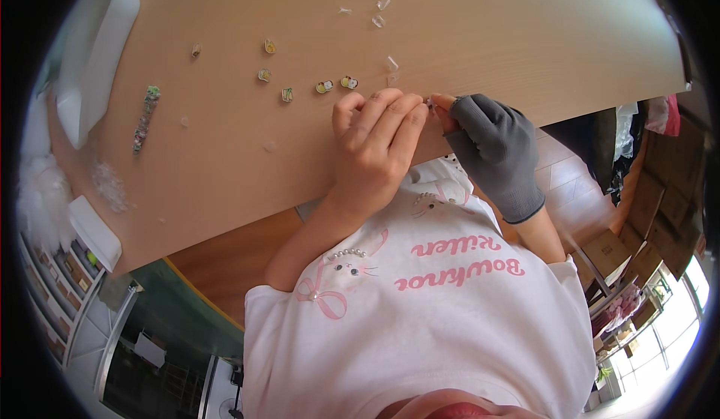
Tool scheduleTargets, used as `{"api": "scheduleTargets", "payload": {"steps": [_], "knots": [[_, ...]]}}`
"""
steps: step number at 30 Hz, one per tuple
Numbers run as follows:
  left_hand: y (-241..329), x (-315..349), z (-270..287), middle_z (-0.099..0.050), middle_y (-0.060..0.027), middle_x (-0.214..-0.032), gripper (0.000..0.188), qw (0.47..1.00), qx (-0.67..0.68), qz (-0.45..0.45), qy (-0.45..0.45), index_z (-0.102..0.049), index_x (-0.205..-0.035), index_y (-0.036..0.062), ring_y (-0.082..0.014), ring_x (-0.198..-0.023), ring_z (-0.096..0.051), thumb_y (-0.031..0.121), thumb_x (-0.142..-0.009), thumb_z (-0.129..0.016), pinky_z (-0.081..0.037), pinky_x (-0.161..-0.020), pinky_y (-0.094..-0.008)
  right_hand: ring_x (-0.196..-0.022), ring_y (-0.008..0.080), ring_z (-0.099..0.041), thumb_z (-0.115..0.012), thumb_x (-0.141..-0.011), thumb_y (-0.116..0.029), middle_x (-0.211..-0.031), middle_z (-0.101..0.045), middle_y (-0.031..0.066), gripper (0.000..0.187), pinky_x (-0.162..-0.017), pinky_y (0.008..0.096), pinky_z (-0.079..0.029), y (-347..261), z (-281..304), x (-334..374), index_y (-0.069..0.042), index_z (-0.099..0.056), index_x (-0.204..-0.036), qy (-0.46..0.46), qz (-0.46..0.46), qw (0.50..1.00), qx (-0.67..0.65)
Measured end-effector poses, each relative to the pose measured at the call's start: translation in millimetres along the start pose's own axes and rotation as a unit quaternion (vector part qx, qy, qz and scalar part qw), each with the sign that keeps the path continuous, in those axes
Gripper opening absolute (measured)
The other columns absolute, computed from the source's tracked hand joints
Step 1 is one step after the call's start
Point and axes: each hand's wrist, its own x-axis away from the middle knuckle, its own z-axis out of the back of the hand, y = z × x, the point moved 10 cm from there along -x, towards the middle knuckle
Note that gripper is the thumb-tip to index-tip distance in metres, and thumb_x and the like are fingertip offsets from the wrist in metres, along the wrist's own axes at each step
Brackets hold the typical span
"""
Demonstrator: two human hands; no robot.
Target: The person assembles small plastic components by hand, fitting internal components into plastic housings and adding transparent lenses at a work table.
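Observation:
My bare left hand (379, 138) is closed at the table's near edge, its fingertips bunched together. Close beside it, my right hand (495, 145) wears a grey glove with bare fingertips and pinches with thumb and forefinger. A tiny pale and dark piece (430, 105) shows where the fingertips of both hands meet; its kind is too small to make out. Just beyond my left hand lie two small yellow-and-white charms, one (324, 87) left of the other (349, 82). A green-and-white charm (287, 94) rests farther left.
More small charms (269, 46) lie beyond on the wooden table (225, 157). Clear plastic scraps (378, 21) are scattered toward the far side. At left are a narrow multicoloured strip (142, 123), a white tray (101, 52) and a heap of clear plastic bits (109, 187).

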Motion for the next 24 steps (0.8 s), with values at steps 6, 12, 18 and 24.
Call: {"api": "scheduleTargets", "payload": {"steps": [6, 12, 18, 24], "knots": [[6.8, -1.4, -2.3, -0.067, -0.0067, -0.099, 0.016, 0.999, -0.010, -0.029, -0.012, -0.068, -0.092, -0.0009, -0.0210, -0.097, -0.063, 0.002, -0.077, -0.071, -0.040, -0.084, -0.0374, -0.064, 0.0208, -0.061, -0.071, -0.077, -0.015, -0.074, -0.057, 0.0027, 0.016, -0.055, 0.0333, -0.047, -16.6, -5.4, -3.0, -0.012, -0.063, -0.091, 0.013, 0.074, 0.988, 0.134], [-1.4, -6.8, 5.0, -0.067, -0.0097, -0.101, 0.026, 0.999, 0.050, 0.012, 0.013, -0.066, -0.104, -0.0009, -0.0239, -0.101, -0.063, 0.001, -0.078, -0.070, -0.043, -0.087, -0.0401, -0.063, 0.0190, -0.062, -0.073, -0.072, -0.019, -0.071, -0.056, 0.0005, 0.021, -0.053, 0.0321, -0.046, -23.7, 3.4, -12.5, -0.014, -0.060, -0.087, 0.034, 0.089, 0.985, 0.143], [-16.9, -2.7, 4.4, -0.069, -0.0126, -0.101, 0.044, 0.984, 0.163, 0.056, 0.047, -0.063, -0.120, -0.0018, -0.0277, -0.097, -0.066, -0.007, -0.078, -0.070, -0.048, -0.085, -0.0399, -0.061, 0.0188, -0.060, -0.077, -0.067, -0.019, -0.068, -0.055, -0.0004, 0.025, -0.052, 0.0330, -0.045, -20.8, 10.7, -15.0, -0.015, -0.061, -0.086, 0.092, 0.063, 0.994, -0.012], [-20.6, 0.6, 8.6, -0.071, -0.0141, -0.094, 0.046, 0.985, 0.148, 0.066, 0.062, -0.064, -0.118, -0.0018, -0.0288, -0.086, -0.068, -0.012, -0.073, -0.070, -0.052, -0.079, -0.0390, -0.057, 0.0179, -0.058, -0.075, -0.062, -0.010, -0.067, -0.055, 0.0020, 0.020, -0.052, 0.0305, -0.044, -42.0, 13.4, -16.3, -0.013, -0.065, -0.079, 0.121, 0.090, 0.986, 0.066]]}}
